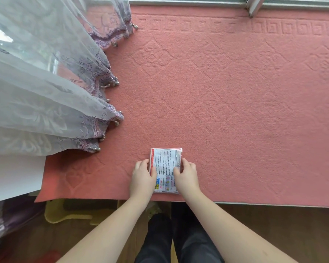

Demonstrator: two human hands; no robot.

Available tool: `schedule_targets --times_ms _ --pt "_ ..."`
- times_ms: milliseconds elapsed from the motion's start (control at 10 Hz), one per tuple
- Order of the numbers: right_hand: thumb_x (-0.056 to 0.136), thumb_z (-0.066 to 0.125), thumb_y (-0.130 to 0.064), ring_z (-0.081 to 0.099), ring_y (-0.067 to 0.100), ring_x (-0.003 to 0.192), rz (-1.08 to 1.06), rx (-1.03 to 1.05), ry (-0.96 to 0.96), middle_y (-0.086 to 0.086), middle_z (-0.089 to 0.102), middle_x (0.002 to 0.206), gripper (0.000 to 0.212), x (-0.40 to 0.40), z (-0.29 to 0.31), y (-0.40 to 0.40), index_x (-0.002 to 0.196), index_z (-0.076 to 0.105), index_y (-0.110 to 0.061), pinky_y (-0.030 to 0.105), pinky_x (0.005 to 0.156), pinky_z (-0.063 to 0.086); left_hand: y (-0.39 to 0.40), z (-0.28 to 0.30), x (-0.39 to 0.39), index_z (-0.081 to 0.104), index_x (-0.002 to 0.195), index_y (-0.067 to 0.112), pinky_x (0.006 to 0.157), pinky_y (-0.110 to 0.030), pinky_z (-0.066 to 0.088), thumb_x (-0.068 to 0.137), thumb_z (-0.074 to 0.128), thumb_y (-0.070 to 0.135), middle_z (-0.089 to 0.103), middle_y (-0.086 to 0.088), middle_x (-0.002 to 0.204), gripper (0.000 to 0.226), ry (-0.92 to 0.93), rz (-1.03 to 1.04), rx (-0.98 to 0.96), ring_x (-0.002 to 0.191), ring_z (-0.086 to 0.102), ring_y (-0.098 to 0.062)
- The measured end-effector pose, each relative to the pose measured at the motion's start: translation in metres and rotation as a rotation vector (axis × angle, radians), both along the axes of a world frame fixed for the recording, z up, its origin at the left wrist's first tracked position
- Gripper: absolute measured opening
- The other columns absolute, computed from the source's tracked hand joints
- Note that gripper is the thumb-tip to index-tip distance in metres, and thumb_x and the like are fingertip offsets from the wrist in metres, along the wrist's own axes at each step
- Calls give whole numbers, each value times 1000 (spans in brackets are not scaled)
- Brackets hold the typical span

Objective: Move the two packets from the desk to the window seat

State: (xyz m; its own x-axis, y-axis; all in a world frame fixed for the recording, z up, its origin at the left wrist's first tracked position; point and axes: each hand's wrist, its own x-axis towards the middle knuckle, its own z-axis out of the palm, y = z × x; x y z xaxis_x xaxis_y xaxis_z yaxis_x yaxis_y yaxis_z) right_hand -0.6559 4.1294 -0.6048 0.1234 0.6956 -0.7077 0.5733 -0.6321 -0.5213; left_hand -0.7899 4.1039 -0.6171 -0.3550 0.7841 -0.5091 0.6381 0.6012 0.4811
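Note:
A flat white packet (pixel 165 161) with a red border and printed text lies on the pink window seat mat (pixel 226 111), close to its front edge. Only one packet face shows; whether a second lies under it cannot be told. My left hand (pixel 142 176) rests on the packet's left edge, fingers curled over it. At the packet's right edge sits my right hand (pixel 186 176), gripping that side. Both hands hold it flat against the mat.
A sheer grey-purple curtain (pixel 46 88) with beaded hem drapes over the seat's left part. The window frame (pixel 198 0) runs along the far edge. Below the seat's front edge are a wooden floor (pixel 273 224), a yellow stool (pixel 65 213) and my dark trouser legs.

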Motion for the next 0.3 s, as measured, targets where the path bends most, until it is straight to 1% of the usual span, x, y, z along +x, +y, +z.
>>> schedule_targets --times_ms 100,200,300 --pt "98 48 -20 46 24 129 1 -24 0 9 43 142 46 3 5 1 143 46 -14 43 109 42 0 5 -2 50 141 11 92 -43 55 99 49 32 57 -7 134 46 -13 4 -20 114 60 -23" --pt "98 51 -22 44 23 135 12 -23 -13 8 40 150 54 10 14 0 149 38 -13 42 112 39 -1 12 -8 42 146 12 99 -47 51 98 49 36 53 -8 142 54 7 -22 -54 124 56 -27" --pt "98 52 -22 52 18 125 -10 -15 26 7 48 147 50 18 30 0 146 45 -14 34 104 43 -3 24 -15 32 152 14 103 -45 47 94 53 40 46 -8 151 67 2 -133 -169 132 51 -28"
